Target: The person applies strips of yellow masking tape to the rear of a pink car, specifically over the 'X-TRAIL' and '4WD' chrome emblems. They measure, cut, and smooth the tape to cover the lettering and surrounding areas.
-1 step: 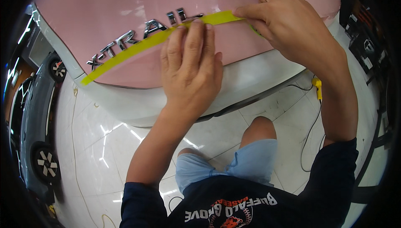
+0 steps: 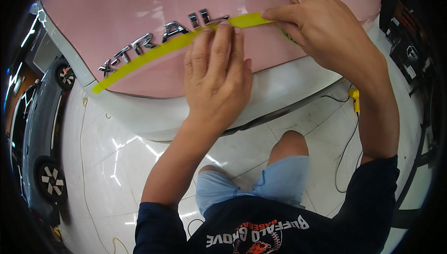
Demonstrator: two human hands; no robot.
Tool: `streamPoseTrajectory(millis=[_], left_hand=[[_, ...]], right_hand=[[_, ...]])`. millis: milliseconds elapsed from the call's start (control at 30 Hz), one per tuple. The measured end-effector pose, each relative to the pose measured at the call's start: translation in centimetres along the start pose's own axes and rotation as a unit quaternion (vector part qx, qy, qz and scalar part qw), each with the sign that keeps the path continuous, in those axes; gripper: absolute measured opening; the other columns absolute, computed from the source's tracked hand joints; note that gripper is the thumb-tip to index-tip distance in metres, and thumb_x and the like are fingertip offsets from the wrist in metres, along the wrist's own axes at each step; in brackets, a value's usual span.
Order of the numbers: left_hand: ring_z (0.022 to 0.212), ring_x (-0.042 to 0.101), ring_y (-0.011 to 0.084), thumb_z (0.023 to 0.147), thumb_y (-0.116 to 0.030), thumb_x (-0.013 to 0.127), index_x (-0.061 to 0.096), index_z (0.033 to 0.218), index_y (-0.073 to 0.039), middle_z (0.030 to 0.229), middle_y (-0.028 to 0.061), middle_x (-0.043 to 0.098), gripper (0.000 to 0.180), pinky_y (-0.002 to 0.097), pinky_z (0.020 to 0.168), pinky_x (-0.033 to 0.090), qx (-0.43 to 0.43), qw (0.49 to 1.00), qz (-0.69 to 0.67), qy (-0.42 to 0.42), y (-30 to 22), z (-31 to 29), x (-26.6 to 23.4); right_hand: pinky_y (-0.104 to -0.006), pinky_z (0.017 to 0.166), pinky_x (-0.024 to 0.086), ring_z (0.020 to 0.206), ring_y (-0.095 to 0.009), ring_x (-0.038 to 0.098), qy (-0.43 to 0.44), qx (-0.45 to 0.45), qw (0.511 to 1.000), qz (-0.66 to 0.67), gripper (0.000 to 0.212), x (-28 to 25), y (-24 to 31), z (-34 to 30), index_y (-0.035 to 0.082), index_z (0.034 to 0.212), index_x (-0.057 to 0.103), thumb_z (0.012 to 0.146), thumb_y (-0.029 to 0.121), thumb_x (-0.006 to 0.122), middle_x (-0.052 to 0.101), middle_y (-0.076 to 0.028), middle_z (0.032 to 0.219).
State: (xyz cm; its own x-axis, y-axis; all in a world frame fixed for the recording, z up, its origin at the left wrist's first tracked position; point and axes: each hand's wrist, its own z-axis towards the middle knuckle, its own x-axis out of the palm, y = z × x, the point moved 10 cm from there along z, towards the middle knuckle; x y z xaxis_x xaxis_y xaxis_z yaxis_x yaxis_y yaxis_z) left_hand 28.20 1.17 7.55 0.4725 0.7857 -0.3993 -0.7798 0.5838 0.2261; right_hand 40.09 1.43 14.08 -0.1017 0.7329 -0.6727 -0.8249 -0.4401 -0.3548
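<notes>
A strip of yellow masking tape runs along a pink car panel, just beneath a row of chrome badge letters. My left hand lies with its fingers stretched out, the fingertips pressing on the tape below the last letters. It grips nothing. Farther right, my right hand pinches the tape's other end between thumb and fingers. A green curved edge, perhaps part of the tape roll, shows under that hand; the rest is hidden by it.
Below the panel is the car's white bumper. A grey car stands at the left. On the tiled floor at right, a yellow tool with a black cord lies near my right forearm. Black boxes stand at the far right.
My left hand has slid slightly to the right along the tape. My right hand keeps its pinch and has hardly moved.
</notes>
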Motion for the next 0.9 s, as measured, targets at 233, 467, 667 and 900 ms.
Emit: streamPoseTrajectory(millis=[233,467,667,900], left_hand=[[0.130,0.049,0.0400,0.084,-0.016,0.070,0.064,0.129,0.001,0.141,0.0183,0.055,0.049,0.0476,0.109,0.038,-0.004,1.000,-0.016,0.009,-0.6,0.0,0.4],[0.138,0.044,0.0413,0.084,-0.012,0.071,0.056,0.138,-0.001,0.146,0.0201,0.050,0.057,0.0500,0.113,0.035,-0.035,0.999,-0.025,0.011,1.8,-2.5,-0.9],[0.143,0.040,0.0405,0.086,-0.014,0.066,0.057,0.139,-0.003,0.149,0.0185,0.049,0.055,0.0532,0.118,0.030,-0.043,0.999,0.023,0.008,3.7,-3.8,-1.3],[0.145,0.037,0.0407,0.086,-0.010,0.068,0.054,0.142,-0.004,0.152,0.0178,0.046,0.058,0.0547,0.119,0.027,-0.032,0.999,-0.008,-0.013,3.7,-4.6,-2.6]], right_hand=[[-0.0396,0.071,0.046,0.077,-0.026,0.058,0.017,0.019,1.000,0.014,0.028,0.3,-0.5,0.0,0.012,0.117,0.075,0.091,0.015,0.065,0.058,-0.010,0.081],[-0.0378,0.067,0.043,0.073,-0.025,0.054,0.037,0.019,0.996,0.079,0.030,-0.9,0.4,-1.3,0.012,0.120,0.074,0.092,0.013,0.065,0.054,-0.010,0.078],[-0.0358,0.061,0.039,0.067,-0.023,0.048,0.029,0.016,0.995,0.090,0.034,-2.1,0.8,-1.7,0.014,0.122,0.074,0.088,0.008,0.069,0.046,-0.009,0.074],[-0.0343,0.058,0.035,0.065,-0.020,0.045,0.076,0.044,0.990,0.106,0.038,-3.8,1.3,-2.5,0.016,0.125,0.072,0.088,0.008,0.069,0.040,-0.008,0.072]])
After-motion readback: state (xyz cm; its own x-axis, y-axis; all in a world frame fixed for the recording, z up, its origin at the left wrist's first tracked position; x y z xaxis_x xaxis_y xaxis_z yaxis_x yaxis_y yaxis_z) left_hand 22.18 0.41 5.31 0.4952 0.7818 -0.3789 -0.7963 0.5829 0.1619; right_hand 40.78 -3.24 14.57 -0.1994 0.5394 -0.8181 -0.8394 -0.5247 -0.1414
